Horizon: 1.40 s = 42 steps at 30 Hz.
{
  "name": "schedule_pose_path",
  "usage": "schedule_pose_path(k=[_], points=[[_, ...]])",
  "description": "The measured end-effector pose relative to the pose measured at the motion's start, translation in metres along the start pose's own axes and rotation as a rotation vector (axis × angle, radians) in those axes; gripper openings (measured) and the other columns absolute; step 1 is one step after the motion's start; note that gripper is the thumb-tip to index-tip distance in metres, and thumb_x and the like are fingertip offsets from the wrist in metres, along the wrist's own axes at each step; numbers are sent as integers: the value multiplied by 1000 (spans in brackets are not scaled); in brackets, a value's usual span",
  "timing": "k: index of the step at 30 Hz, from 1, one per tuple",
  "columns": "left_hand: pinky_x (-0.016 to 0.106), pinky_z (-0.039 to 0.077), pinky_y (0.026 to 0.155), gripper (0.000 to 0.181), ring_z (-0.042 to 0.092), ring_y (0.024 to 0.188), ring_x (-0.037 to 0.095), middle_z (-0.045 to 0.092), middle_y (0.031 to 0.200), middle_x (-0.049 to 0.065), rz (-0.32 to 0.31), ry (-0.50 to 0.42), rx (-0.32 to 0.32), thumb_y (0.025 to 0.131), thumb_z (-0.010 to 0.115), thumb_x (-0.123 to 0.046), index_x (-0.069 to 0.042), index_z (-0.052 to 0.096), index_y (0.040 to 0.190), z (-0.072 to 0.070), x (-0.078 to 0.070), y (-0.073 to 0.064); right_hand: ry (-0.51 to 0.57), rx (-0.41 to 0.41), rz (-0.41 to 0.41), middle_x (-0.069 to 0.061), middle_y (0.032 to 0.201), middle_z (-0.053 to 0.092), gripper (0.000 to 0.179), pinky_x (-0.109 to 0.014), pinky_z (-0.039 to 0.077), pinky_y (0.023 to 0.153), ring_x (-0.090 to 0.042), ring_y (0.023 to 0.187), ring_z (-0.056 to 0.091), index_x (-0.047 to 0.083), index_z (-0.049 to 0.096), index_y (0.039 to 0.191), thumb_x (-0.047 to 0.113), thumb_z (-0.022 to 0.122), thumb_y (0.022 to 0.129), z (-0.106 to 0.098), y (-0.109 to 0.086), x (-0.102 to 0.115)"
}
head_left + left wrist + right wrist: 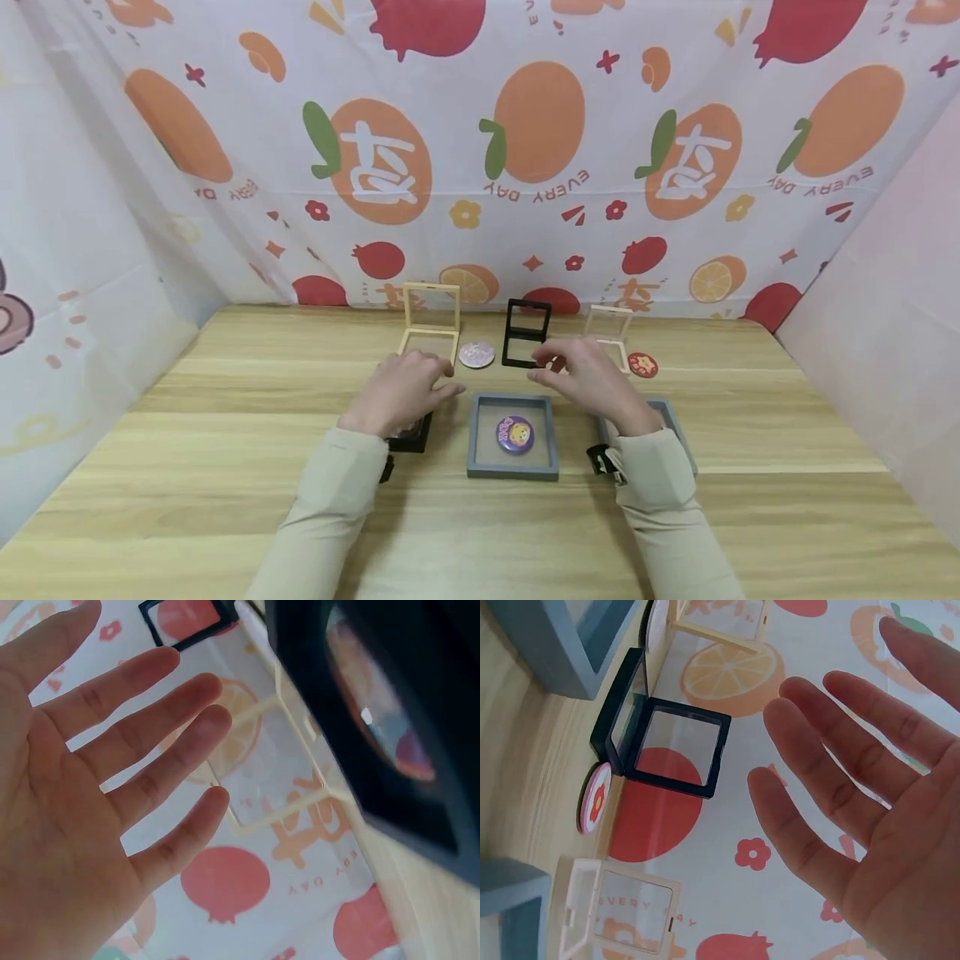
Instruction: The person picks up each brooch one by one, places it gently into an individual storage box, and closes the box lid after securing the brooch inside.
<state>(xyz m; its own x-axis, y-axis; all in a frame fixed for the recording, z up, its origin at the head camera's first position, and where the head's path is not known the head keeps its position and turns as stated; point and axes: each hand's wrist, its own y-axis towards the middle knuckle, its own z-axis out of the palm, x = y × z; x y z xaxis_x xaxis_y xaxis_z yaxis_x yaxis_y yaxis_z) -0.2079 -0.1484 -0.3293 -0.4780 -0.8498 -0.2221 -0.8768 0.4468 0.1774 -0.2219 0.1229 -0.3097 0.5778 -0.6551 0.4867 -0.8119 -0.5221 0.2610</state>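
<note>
My left hand point(407, 387) hovers with loose fingers over a black frame point(408, 442), which it partly hides; in the left wrist view its fingers are spread with nothing held. My right hand point(592, 379) hangs in the air near the small black hinged frame point(527, 333), its fingers also apart and holding nothing in the right wrist view. Between the forearms lies a grey-blue square frame point(512, 473) with a purple bear badge point(515, 435) in its middle. Another grey-blue frame point(678, 425) sits partly beneath my right wrist.
Along the back stand an opened cream-yellow frame point(431, 287) and an opened pale pink frame point(609, 310). Round badges lie beside them: a pale pink one point(476, 355), a red star one point(642, 364), and a red-flower one point(596, 799). A fruit-print cloth point(465, 150) rises behind the wooden table point(225, 467).
</note>
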Motion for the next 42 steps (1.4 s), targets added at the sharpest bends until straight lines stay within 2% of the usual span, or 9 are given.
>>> schedule_pose_path(k=[2, 5, 9, 13, 17, 24, 32, 37, 42], points=[[51, 57, 83, 31, 70, 75, 22, 74, 103, 12, -24, -17, -6, 98, 69, -29, -1, 75, 110, -4, 5, -2, 5, 0, -3, -10, 102, 74, 21, -39, 55, 78, -20, 87, 67, 2, 74, 109, 17, 73, 94, 0, 1, 1], [51, 57, 81, 32, 71, 76, 25, 74, 103, 13, -45, -13, -30, 98, 69, -30, -1, 74, 111, -10, 13, -5, 2, 9, -17, -10, 102, 73, 21, -39, 55, 78, -22, 88, 67, 1, 74, 109, 17, 73, 95, 1, 3, 2], [52, 56, 80, 30, 70, 92, 34, 74, 103, 14, -46, 14, -71, 97, 71, -29, -1, 75, 109, -16, 21, -8, -2, 25, -5, -10, 102, 73, 22, -39, 54, 78, -26, 90, 67, 0, 74, 109, 17, 72, 95, 5, 5, -1], [52, 56, 80, 30, 70, 91, 33, 74, 103, 15, -52, 18, -67, 97, 71, -28, -1, 75, 109, -15, 26, -8, -7, 32, -6, -10, 101, 72, 23, -37, 54, 77, -27, 90, 67, 0, 74, 110, 17, 73, 94, 8, 5, -2], [53, 55, 84, 32, 69, 97, 34, 73, 107, 16, -79, 11, -13, 98, 68, -28, 0, 74, 113, -12, 30, -7, -9, 36, -18, -10, 99, 72, 23, -35, 55, 75, -23, 86, 66, -1, 74, 109, 16, 74, 93, 8, 7, 1], [59, 48, 95, 36, 63, 113, 40, 71, 118, 16, -172, -5, 88, 101, 64, -27, 0, 71, 123, -6, 40, -11, -16, 52, 2, -6, 92, 71, 20, -32, 53, 73, -16, 81, 62, 1, 74, 106, 16, 74, 94, 5, 17, 5], [68, 33, 105, 39, 45, 131, 49, 47, 150, 24, -244, -32, 191, 105, 55, -26, -4, 64, 136, -4, 48, -20, -44, 37, -6, -8, 94, 72, 20, -36, 54, 75, -20, 84, 63, -1, 75, 107, 15, 72, 94, -2, 31, 9], [70, 32, 105, 44, 42, 133, 53, 41, 154, 24, -261, -52, 247, 107, 51, -26, -3, 56, 144, -2, 54, -21, -19, 31, -7, -8, 96, 73, 20, -39, 56, 78, -21, 85, 67, -1, 75, 107, 15, 73, 94, -2, 41, 11], [74, 30, 104, 49, 37, 137, 55, 39, 156, 22, -268, -89, 277, 107, 50, -25, -2, 48, 149, -3, 60, -20, -18, 110, 8, -6, 92, 73, 17, -35, 56, 75, -18, 82, 66, 2, 75, 103, 17, 71, 96, 9, 48, 7]])
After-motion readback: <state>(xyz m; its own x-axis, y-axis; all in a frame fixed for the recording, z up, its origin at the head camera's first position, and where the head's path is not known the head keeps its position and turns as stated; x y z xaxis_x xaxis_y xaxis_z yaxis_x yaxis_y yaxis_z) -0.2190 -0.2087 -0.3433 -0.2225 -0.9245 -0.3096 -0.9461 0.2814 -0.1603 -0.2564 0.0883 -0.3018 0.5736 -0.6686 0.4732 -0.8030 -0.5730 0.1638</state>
